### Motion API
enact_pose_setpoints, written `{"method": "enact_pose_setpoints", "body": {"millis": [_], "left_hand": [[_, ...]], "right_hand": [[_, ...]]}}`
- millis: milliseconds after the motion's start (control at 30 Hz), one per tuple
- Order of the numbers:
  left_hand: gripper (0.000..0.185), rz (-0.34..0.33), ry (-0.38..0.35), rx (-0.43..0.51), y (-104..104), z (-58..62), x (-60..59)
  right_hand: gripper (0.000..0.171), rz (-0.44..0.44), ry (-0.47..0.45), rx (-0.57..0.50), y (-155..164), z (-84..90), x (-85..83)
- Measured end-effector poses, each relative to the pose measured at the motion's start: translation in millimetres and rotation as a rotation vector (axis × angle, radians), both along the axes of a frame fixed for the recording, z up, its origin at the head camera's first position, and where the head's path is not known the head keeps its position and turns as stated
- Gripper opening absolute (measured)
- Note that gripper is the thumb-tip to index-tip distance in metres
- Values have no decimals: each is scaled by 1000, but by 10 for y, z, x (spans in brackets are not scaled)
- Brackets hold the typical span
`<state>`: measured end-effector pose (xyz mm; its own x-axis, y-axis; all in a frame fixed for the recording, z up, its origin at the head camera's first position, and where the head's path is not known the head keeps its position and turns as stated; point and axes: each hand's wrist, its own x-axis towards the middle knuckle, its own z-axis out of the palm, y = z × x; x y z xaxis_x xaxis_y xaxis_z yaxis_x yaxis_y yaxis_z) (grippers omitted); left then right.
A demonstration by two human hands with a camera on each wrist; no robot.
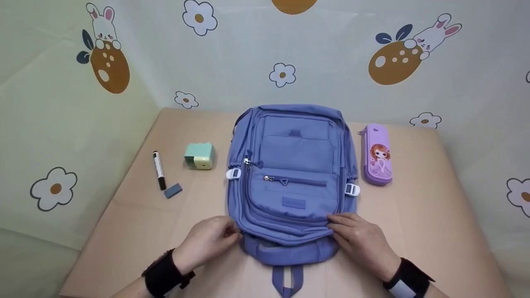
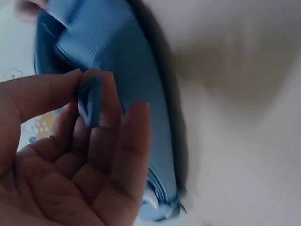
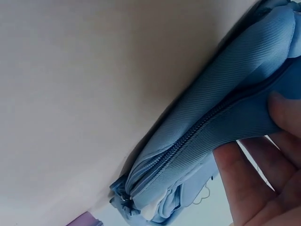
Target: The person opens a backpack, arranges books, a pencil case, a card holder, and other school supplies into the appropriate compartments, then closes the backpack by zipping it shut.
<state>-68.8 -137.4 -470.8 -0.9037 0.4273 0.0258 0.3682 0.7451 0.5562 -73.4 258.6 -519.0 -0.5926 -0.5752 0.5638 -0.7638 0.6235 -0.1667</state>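
Note:
A blue backpack (image 1: 298, 153) lies front side up, its top handle loop (image 1: 287, 281) pointing toward me. My left hand (image 1: 211, 238) is at its near left corner. Between thumb and fingertips it pinches a blue loop-shaped zipper pull (image 2: 95, 101), seen close up in the left wrist view. At the near right corner, my right hand (image 1: 362, 240) grips the backpack's fabric with the thumb on top and fingers beneath. A zipper (image 3: 188, 134) runs along the side close to that grip. The small front pocket's zipper (image 1: 296, 181) looks closed.
Left of the backpack are a mint-green and cream block-like item (image 1: 200, 155), a white marker with black ends (image 1: 159, 169) and a grey-blue eraser-like block (image 1: 173, 190). To the right lies a purple pencil case (image 1: 377, 155) with a doll picture. Patterned cloth surrounds the table (image 1: 422, 231).

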Motion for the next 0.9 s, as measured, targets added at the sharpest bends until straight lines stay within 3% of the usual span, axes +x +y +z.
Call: {"method": "enact_pose_setpoints", "body": {"millis": [333, 567, 733, 900], "left_hand": [[10, -13, 116, 46, 214, -16, 89], [4, -93, 154, 65, 375, 66, 160], [3, -164, 166, 56, 482, 17, 160], [1, -192, 164, 7, 464, -20, 121]], "right_hand": [[27, -23, -14, -41, -37, 77, -19], [26, -56, -9, -43, -56, 187, -41], [25, -67, -21, -40, -70, 199, -49], [24, -66, -27, -28, -72, 169, -48]]}}
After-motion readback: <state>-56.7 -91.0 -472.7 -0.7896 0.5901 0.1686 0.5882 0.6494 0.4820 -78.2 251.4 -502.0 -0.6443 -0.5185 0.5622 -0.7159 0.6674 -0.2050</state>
